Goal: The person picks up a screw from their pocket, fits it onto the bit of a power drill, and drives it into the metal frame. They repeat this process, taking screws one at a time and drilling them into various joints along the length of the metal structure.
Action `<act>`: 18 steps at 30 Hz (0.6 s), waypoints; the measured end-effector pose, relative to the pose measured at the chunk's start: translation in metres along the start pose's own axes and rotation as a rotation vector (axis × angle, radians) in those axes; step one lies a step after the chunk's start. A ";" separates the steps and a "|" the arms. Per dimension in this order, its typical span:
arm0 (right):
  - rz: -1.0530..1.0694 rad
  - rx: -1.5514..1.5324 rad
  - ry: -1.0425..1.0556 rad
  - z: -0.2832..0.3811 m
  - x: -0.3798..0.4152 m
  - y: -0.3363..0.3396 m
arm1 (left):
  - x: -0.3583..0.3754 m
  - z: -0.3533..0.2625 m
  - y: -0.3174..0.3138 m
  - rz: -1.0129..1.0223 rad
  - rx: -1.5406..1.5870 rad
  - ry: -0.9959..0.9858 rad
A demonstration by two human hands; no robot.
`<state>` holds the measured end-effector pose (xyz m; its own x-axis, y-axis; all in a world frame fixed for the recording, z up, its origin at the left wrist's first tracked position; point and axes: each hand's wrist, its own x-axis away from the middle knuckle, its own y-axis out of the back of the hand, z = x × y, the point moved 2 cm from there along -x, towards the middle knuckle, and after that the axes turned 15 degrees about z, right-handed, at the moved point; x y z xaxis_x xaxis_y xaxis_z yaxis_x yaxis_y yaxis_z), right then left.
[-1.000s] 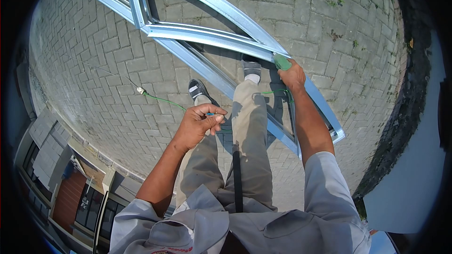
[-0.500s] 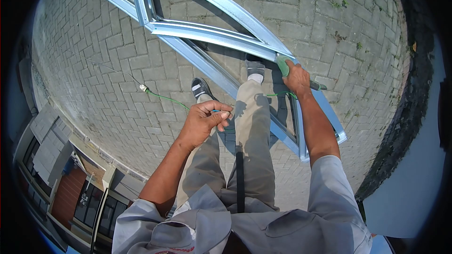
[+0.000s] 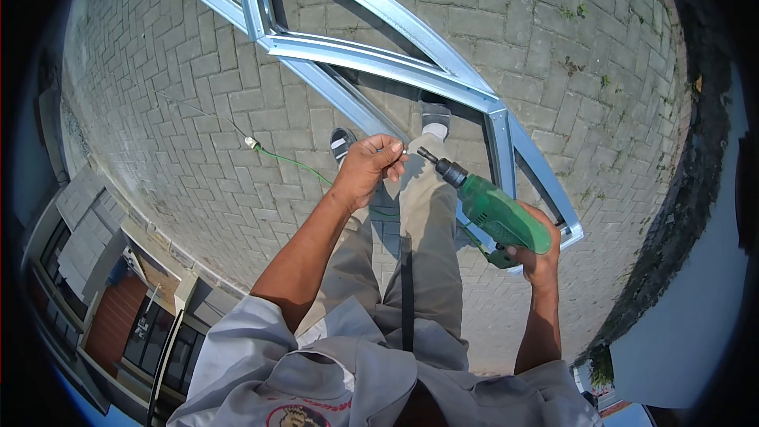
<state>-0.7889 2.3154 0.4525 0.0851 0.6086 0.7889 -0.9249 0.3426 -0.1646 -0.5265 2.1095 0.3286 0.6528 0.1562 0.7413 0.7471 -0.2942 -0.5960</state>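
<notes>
My right hand [image 3: 542, 247] grips a green power drill [image 3: 504, 215] by its rear and handle, and the drill points up and to the left. A dark socket bit [image 3: 427, 155] sits in its chuck. Just left of the bit's tip, my left hand [image 3: 371, 164] is closed in a pinch on a small shiny screw [image 3: 405, 151], whose details are too tiny to make out. A small gap separates screw and bit. Beyond both hands lies a silver metal truss frame [image 3: 356, 49] on the paving.
A green cord [image 3: 294, 164] runs to a pale connector [image 3: 251, 143] on the brick paving [image 3: 182, 182]. My feet stand by the truss, one shoe [image 3: 435, 116] inside its outline. A building front [image 3: 118, 308] is at lower left, a pale wall [image 3: 680, 332] at right.
The drill has come off the truss joint, back toward my body, and turned to point at my left hand. My left hand has moved up and right, to the bit.
</notes>
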 end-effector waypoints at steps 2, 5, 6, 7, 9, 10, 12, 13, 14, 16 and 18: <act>-0.006 0.032 -0.019 0.006 0.003 -0.005 | 0.000 -0.001 -0.002 0.016 -0.018 0.009; -0.013 0.101 -0.025 0.009 0.002 -0.008 | 0.002 -0.007 -0.008 0.031 -0.039 0.013; -0.011 0.112 -0.022 0.007 0.001 -0.008 | 0.002 -0.009 -0.009 0.031 -0.038 0.014; -0.009 0.124 -0.020 0.006 0.000 -0.008 | 0.003 -0.009 -0.010 0.030 -0.036 0.016; 0.013 0.114 -0.015 0.002 -0.002 -0.006 | 0.002 -0.008 -0.008 0.040 -0.034 0.012; 0.024 0.109 -0.014 0.000 -0.002 -0.005 | 0.002 -0.007 -0.007 0.045 -0.032 0.011; 0.026 0.103 -0.020 0.000 -0.002 -0.006 | 0.002 -0.004 -0.008 0.030 -0.035 0.023; 0.026 0.101 -0.023 0.000 -0.001 -0.007 | 0.002 -0.003 -0.008 0.023 -0.036 0.028; 0.021 0.073 -0.019 -0.004 -0.001 -0.007 | 0.001 -0.002 -0.008 0.017 -0.053 0.035; 0.006 0.022 -0.012 -0.015 0.001 -0.006 | -0.002 0.000 -0.009 0.012 -0.082 0.050; -0.012 0.033 -0.005 -0.014 0.004 -0.003 | -0.005 0.003 -0.015 -0.044 -0.111 0.093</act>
<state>-0.7810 2.3269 0.4477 0.0944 0.6011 0.7936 -0.9356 0.3260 -0.1357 -0.5405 2.1160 0.3327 0.6018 0.0850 0.7941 0.7529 -0.3918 -0.5287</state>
